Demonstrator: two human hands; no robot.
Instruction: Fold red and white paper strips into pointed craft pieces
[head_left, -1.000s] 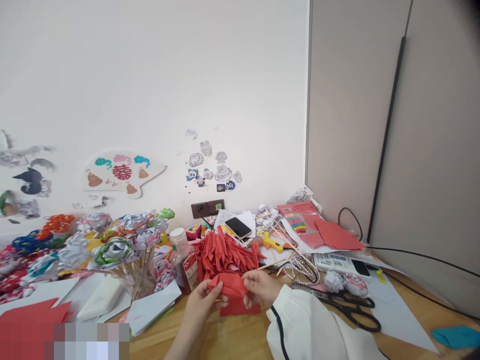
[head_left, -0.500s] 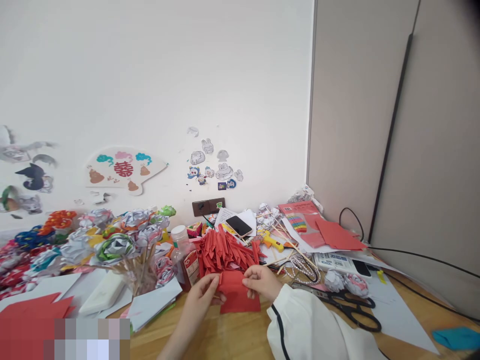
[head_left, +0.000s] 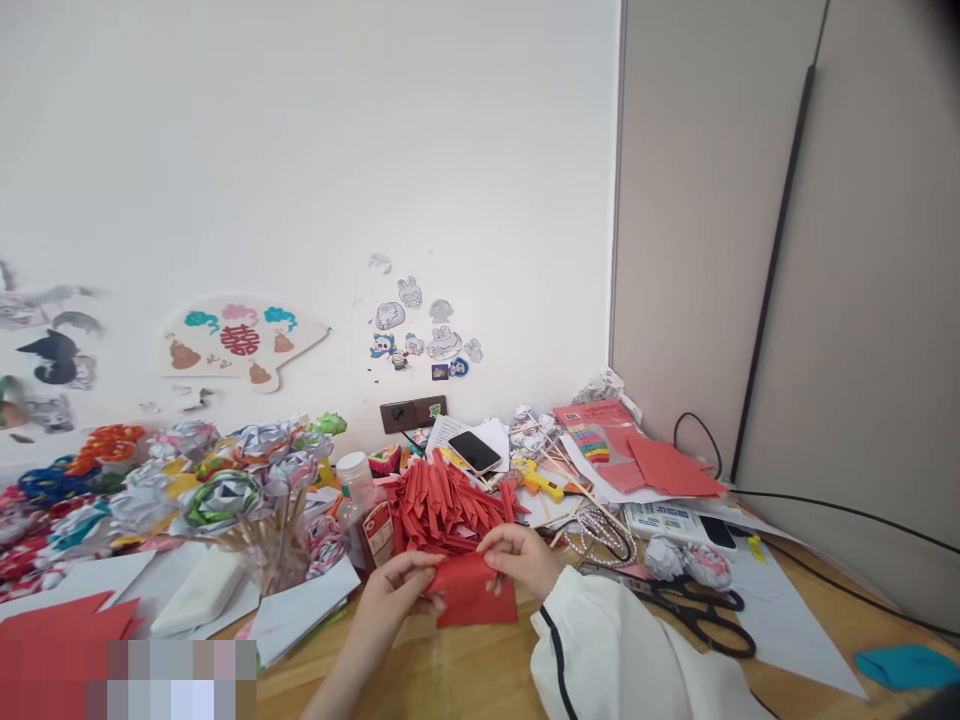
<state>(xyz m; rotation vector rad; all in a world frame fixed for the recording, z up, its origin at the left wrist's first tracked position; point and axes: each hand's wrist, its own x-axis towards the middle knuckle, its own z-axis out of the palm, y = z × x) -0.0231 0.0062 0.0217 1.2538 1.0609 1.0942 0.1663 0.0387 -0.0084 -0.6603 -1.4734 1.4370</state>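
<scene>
A small sheet of red paper (head_left: 478,598) is held upright by its upper edge over the wooden table (head_left: 450,680). At its upper left corner, my left hand (head_left: 397,590) pinches it between thumb and fingers. My right hand (head_left: 523,562), in a white sleeve, pinches the upper right part, with the fingertips partly behind the sheet. Just beyond it lies a pile of folded red paper strips (head_left: 442,505). To the left of the pile stands a clear bottle (head_left: 356,510) with a white cap.
Black scissors (head_left: 709,620) lie right of the sleeve, by crumpled paper balls (head_left: 664,557). A phone (head_left: 475,452) and a yellow glue gun (head_left: 540,482) sit behind the strips. Paper flowers (head_left: 221,497), sticks (head_left: 277,560) and white paper (head_left: 307,605) crowd the left.
Both hands have shifted slightly along the top edge of the red paper, and its upper edge now bends over more. The whole view has drifted a little.
</scene>
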